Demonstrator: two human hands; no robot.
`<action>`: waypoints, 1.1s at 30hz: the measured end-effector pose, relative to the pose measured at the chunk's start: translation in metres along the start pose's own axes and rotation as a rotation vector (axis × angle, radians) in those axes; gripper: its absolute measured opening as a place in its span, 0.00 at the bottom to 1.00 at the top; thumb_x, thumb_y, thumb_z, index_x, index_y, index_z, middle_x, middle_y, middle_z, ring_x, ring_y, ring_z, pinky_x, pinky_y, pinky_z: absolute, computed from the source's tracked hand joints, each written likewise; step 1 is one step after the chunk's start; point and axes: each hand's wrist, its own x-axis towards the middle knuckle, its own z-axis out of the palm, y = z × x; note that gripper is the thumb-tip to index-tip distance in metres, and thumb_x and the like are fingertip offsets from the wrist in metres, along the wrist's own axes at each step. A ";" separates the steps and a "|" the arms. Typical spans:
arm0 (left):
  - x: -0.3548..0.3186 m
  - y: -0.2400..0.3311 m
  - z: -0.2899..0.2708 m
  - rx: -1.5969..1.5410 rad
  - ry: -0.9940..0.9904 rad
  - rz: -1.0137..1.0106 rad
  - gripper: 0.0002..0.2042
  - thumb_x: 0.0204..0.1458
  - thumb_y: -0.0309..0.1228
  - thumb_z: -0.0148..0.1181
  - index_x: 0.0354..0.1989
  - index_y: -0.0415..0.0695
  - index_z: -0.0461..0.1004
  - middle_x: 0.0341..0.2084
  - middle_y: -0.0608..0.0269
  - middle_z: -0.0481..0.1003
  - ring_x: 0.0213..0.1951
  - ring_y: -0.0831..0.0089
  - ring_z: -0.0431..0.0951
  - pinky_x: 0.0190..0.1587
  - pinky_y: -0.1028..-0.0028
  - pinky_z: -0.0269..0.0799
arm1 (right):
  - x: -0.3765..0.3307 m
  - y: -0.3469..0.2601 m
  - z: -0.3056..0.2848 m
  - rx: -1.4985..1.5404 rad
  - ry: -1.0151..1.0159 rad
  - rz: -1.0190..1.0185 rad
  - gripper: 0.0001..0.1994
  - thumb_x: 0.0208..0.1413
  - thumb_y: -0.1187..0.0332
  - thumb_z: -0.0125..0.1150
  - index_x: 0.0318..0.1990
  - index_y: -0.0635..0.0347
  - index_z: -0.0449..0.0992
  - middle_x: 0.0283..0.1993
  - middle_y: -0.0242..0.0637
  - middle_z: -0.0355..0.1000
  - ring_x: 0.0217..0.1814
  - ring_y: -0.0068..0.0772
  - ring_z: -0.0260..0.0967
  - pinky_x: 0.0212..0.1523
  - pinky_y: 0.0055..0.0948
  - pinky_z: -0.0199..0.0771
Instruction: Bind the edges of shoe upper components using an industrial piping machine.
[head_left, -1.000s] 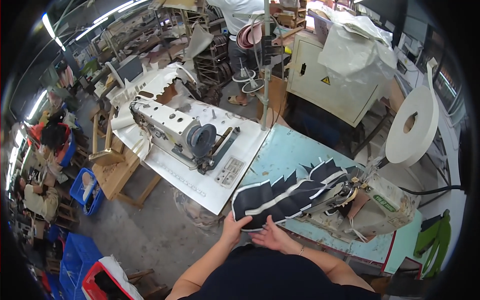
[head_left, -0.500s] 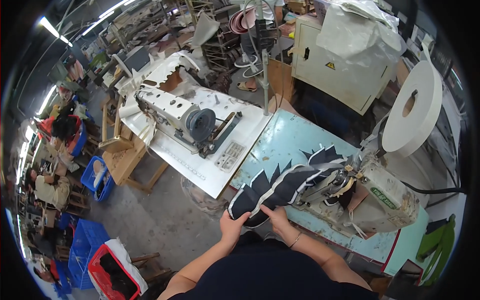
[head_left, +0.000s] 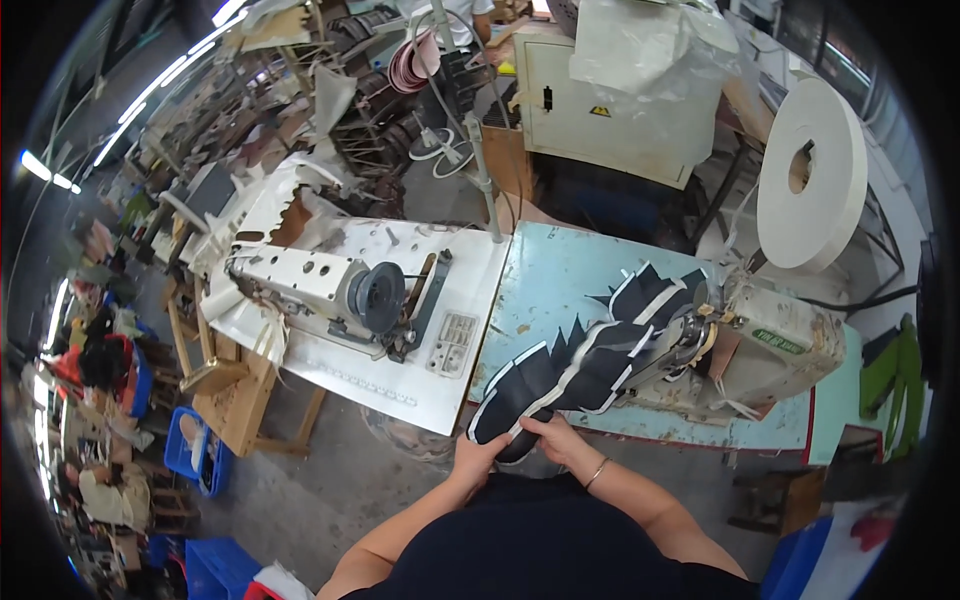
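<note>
- The black piece (head_left: pixel 540 386) with white edging and a pale band along its length lay slantwise from lower centre to right of centre in the frame, mostly over the turquoise table (head_left: pixel 560 262).
- The left hand (head_left: pixel 478 460), at lower centre, was closed on the lower left end of the piece, thumb on top; its other fingers were mostly hidden.
- The right hand (head_left: pixel 558 441), just beside it, was closed on the lower edge of the same end, thumb on top and fingers out of sight underneath; a thin bracelet (head_left: pixel 598 472) circled that wrist.
- The far end of the piece reached the head of the worn sewing machine (head_left: pixel 790 345) at right of centre; whether the needle touched it could not be told.
- A big roll of white tape (head_left: pixel 825 180) stood above that machine, at upper right.
- Left of centre, a white sewing machine (head_left: pixel 300 280) sat on a white table (head_left: pixel 340 378).
- A pale metal cabinet (head_left: pixel 620 115) stood at upper centre-right, clear plastic sheeting (head_left: pixel 650 45) draped over it.
</note>
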 end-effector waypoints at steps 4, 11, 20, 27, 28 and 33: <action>0.021 0.020 -0.021 0.454 -0.094 0.170 0.16 0.38 0.27 0.61 0.37 0.34 0.70 0.29 0.57 0.74 0.32 0.73 0.74 0.37 0.76 0.68 | 0.012 0.001 0.028 0.038 0.128 -0.035 0.16 0.40 0.71 0.65 0.39 0.60 0.70 0.37 0.33 0.70 0.38 0.29 0.68 0.40 0.31 0.68; 0.028 0.009 -0.040 0.534 -0.375 0.330 0.11 0.39 0.27 0.60 0.34 0.39 0.73 0.26 0.60 0.74 0.30 0.76 0.73 0.35 0.76 0.69 | 0.049 0.037 0.031 0.237 0.448 -0.123 0.12 0.41 0.71 0.64 0.34 0.63 0.72 0.35 0.35 0.71 0.34 0.30 0.69 0.35 0.29 0.69; 0.140 -0.026 -0.154 0.285 0.273 0.087 0.25 0.28 0.27 0.68 0.38 0.33 0.67 0.33 0.54 0.72 0.33 0.66 0.73 0.38 0.72 0.68 | 0.028 -0.013 0.047 0.036 0.251 -0.191 0.19 0.43 0.76 0.61 0.46 0.63 0.68 0.46 0.36 0.68 0.48 0.33 0.65 0.49 0.33 0.64; 0.158 -0.012 -0.145 0.492 0.438 0.408 0.40 0.25 0.34 0.72 0.49 0.31 0.57 0.46 0.43 0.62 0.47 0.57 0.65 0.49 0.69 0.61 | 0.032 -0.017 0.057 0.094 0.214 -0.177 0.19 0.42 0.76 0.61 0.45 0.65 0.68 0.45 0.38 0.68 0.47 0.34 0.66 0.49 0.33 0.64; 0.152 -0.010 -0.144 0.677 0.498 0.349 0.43 0.26 0.35 0.72 0.52 0.32 0.52 0.52 0.40 0.53 0.53 0.53 0.58 0.54 0.67 0.55 | 0.032 -0.018 0.055 0.099 0.211 -0.151 0.20 0.42 0.77 0.61 0.46 0.65 0.67 0.46 0.38 0.68 0.48 0.35 0.65 0.50 0.35 0.64; 0.084 0.019 -0.071 0.083 0.047 0.345 0.32 0.35 0.30 0.67 0.50 0.38 0.57 0.46 0.55 0.62 0.49 0.66 0.63 0.50 0.70 0.59 | 0.030 -0.013 0.074 -0.011 0.275 -0.263 0.20 0.39 0.75 0.65 0.43 0.65 0.69 0.44 0.37 0.69 0.43 0.31 0.67 0.45 0.28 0.66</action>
